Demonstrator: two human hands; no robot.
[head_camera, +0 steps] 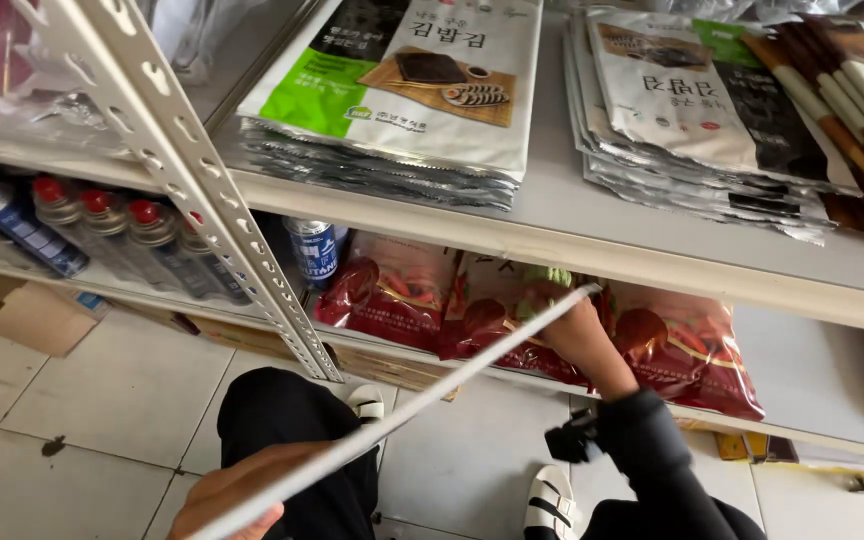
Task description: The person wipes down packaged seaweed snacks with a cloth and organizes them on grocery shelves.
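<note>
Across the middle of the view runs a long pale strip (422,405), thin and flat, slanting from the lower left up to the right. Its near end sits in the left hand (227,500), low in the picture, where the fingers curl round it from below; that hand is closed on the strip. Its far end reaches the right hand (577,335), which is pushed in under the upper shelf (592,245) among the red packets (397,290) on the lower shelf (822,375). Whether the right hand grips the strip's tip or only lies against it I cannot tell, since the fingers are hidden behind the packets and the strip itself. So the long axis runs between the two hands, well apart from each other, with the left one nearer the camera and the right one at the shelf end.

Beyond that, a black sleeve (652,450) covers the right forearm, and dark trousers and white sandals (550,500) show over the tiled floor (102,400). A perforated white upright (202,180) of the shelving crosses in front on the left. Behind it stand gas canisters (102,225) with red caps in a row. On the upper shelf lie stacks of flat seaweed packets (402,90), and bundled wooden chopsticks (852,110) at the far right.
</note>
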